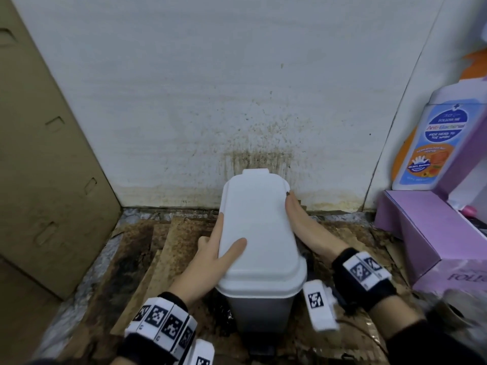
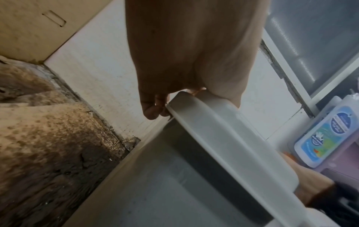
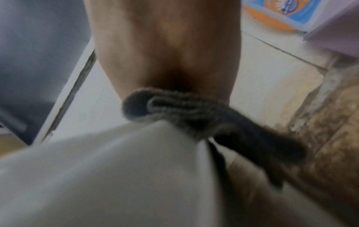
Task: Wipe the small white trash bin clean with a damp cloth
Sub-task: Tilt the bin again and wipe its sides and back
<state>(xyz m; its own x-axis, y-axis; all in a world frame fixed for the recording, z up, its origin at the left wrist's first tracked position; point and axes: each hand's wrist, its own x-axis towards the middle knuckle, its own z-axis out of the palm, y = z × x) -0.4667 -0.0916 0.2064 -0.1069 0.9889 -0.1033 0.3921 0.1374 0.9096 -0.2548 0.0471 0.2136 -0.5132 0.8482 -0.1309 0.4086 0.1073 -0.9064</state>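
The small white trash bin (image 1: 258, 233) stands with its lid down against the stained wall. My left hand (image 1: 210, 248) grips the lid's left edge, thumb on top; in the left wrist view its fingers (image 2: 155, 107) curl under the rim (image 2: 223, 138). My right hand (image 1: 303, 222) lies along the lid's right edge with straight fingers. In the right wrist view it (image 3: 165, 53) presses a dark grey cloth (image 3: 194, 110) against the bin's edge (image 3: 116, 169), and the cloth's tail hangs down to the right. The cloth hides the right fingertips there.
A tall cardboard box (image 1: 47, 167) closes off the left. A purple box (image 1: 421, 233) and a body wash bottle (image 1: 432, 143) stand close on the right. Dirty cardboard sheets (image 1: 147, 259) cover the floor. The wall (image 1: 237, 101) is right behind the bin.
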